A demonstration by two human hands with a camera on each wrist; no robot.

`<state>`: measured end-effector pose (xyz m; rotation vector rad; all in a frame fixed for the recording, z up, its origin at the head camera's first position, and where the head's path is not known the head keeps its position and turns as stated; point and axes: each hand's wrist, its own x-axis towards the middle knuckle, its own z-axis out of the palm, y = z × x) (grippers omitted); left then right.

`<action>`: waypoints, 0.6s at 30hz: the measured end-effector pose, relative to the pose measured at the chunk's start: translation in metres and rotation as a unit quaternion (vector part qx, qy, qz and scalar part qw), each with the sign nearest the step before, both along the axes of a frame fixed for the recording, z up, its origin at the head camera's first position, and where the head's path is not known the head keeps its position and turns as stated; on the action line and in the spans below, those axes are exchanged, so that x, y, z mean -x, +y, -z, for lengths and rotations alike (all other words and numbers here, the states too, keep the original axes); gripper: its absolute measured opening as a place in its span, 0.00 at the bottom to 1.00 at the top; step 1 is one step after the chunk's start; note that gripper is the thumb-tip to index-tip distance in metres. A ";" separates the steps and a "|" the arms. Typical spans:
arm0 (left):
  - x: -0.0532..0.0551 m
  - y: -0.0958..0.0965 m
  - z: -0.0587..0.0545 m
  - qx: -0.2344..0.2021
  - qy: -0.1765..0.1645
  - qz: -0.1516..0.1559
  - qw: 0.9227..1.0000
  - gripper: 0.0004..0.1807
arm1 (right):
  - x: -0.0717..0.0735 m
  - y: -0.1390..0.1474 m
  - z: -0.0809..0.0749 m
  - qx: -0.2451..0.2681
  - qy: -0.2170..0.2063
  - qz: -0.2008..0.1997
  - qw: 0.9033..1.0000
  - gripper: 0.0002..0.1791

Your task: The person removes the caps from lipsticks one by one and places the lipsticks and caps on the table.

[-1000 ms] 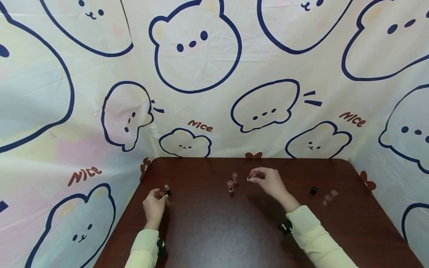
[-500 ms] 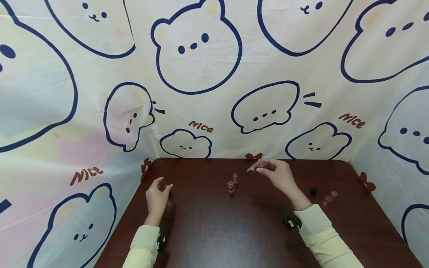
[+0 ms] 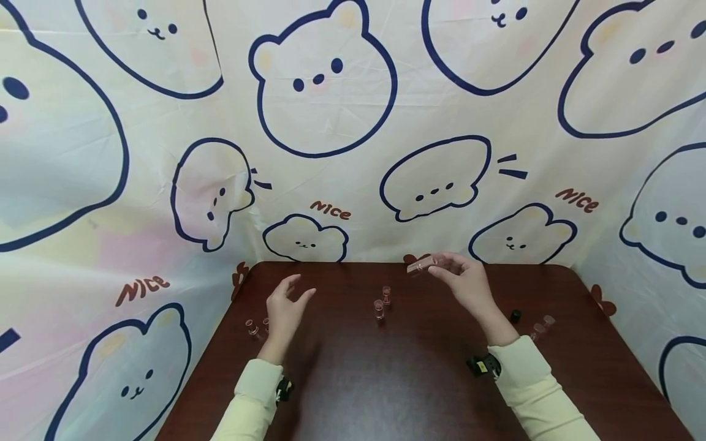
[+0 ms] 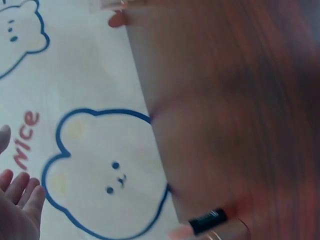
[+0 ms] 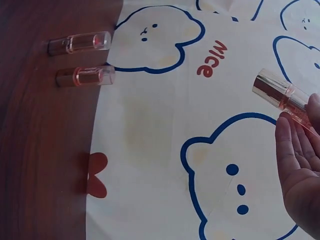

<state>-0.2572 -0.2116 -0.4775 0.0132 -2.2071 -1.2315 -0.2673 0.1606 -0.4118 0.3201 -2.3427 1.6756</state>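
Observation:
My right hand (image 3: 466,288) pinches a lipstick tube (image 5: 282,92) with a shiny gold base and a clear part, held tilted above the table's back edge. My left hand (image 3: 287,315) hangs over the left side of the table, thumb and fingers apart, with nothing between them. Beyond its wrist, two small lipsticks (image 3: 252,327) stand at the left edge, one partly covered by the hand. The left wrist view shows an uncapped lipstick (image 4: 207,222) with a black base and pinkish tip, low in the picture. Between the hands stand two clear-capped lipsticks (image 5: 85,76).
At the right of the brown table (image 3: 353,380) lie a black cap (image 3: 515,316) and clear caps (image 3: 543,326). A printed cloth (image 3: 325,184) with bear outlines hangs behind the table and at both sides.
My left hand has moved away from the lipsticks at the left edge, rightward and up, its fingers spreading. My right hand has lifted its lipstick tube from near the table and tilted it.

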 end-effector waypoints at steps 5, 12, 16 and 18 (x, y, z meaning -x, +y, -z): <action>0.003 0.017 -0.006 -0.024 0.005 0.031 0.999 0.24 | 0.000 -0.002 -0.004 0.054 0.012 -0.013 0.998 0.26; 0.006 0.039 -0.015 -0.068 0.010 0.077 0.995 0.23 | 0.000 -0.003 -0.008 0.151 0.016 -0.045 0.987 0.24; 0.008 0.050 -0.018 -0.091 0.017 0.099 0.991 0.23 | 0.000 -0.004 -0.009 0.181 0.010 -0.049 0.982 0.24; 0.010 0.056 -0.021 -0.104 0.024 0.115 0.988 0.23 | 0.000 -0.004 -0.009 0.200 0.003 -0.048 0.978 0.24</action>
